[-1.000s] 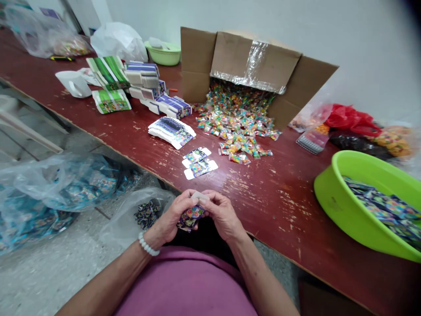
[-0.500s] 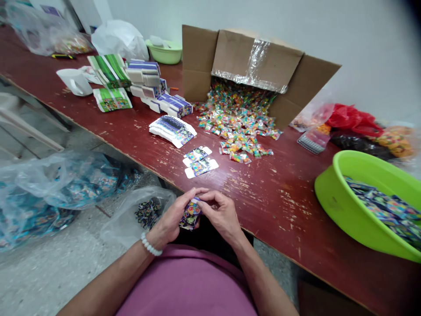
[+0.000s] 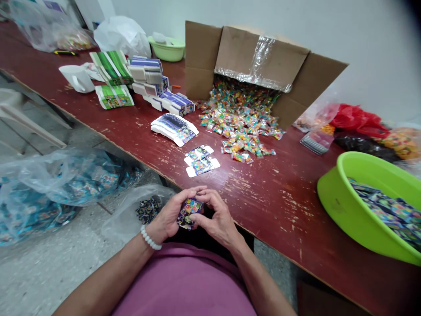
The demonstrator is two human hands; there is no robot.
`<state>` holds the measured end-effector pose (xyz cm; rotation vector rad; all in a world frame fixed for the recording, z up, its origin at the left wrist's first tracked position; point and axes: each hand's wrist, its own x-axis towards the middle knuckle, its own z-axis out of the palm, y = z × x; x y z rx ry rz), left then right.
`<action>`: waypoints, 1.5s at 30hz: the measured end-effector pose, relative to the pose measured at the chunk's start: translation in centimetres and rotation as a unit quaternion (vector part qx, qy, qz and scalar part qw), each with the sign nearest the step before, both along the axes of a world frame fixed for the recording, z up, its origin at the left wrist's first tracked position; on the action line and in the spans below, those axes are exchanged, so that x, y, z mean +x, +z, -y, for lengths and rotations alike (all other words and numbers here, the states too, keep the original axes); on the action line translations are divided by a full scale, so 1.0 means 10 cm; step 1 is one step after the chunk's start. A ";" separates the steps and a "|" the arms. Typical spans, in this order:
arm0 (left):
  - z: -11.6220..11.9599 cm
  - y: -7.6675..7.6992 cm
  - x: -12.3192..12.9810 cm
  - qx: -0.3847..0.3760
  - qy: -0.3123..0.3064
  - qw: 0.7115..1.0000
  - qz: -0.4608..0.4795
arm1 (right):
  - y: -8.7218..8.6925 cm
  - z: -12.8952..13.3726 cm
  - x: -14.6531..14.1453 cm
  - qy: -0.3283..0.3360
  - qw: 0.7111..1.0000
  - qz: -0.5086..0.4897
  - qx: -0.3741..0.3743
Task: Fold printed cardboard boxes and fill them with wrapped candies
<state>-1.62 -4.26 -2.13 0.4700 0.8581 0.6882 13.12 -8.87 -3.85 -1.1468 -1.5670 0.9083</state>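
Note:
Between my two hands, at the table's near edge, is a small dark printed candy box (image 3: 190, 213). My left hand (image 3: 171, 214) wraps its left side, a pale bead bracelet at the wrist. Curled over the right side, my right hand (image 3: 217, 216) has its thumb on the front and fingertips at the top. The back of the box is hidden. Just beyond, flat box blanks (image 3: 201, 165) lie on the table. Farther off is a fanned stack of blanks (image 3: 174, 128). Wrapped candies (image 3: 245, 123) spill toward me from a cardboard carton (image 3: 259, 59).
A green basin (image 3: 332, 197) of dark printed packs stands at the right. Bundled green cartons (image 3: 115, 96) and purple cartons (image 3: 177, 103) sit at the back left by a white mug (image 3: 77, 79). An open plastic bag (image 3: 123, 219) is below the table's edge at the left.
My right thumb has moved from the top of the candy box down to its front. The view has shifted slightly; the box stays in both hands.

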 end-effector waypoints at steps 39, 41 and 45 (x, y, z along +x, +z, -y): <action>-0.28 0.17 -0.39 0.381 -0.142 0.847 -0.342 | 0.28 -0.47 0.50 -0.003 0.994 -0.049 -0.102; -0.23 0.17 -0.38 0.412 -0.091 0.820 -0.387 | 0.28 -0.45 0.48 -0.008 0.993 -0.057 -0.105; -0.18 0.24 -0.33 0.449 -0.102 0.767 -0.447 | 0.30 -0.38 0.43 0.014 0.989 -0.066 -0.129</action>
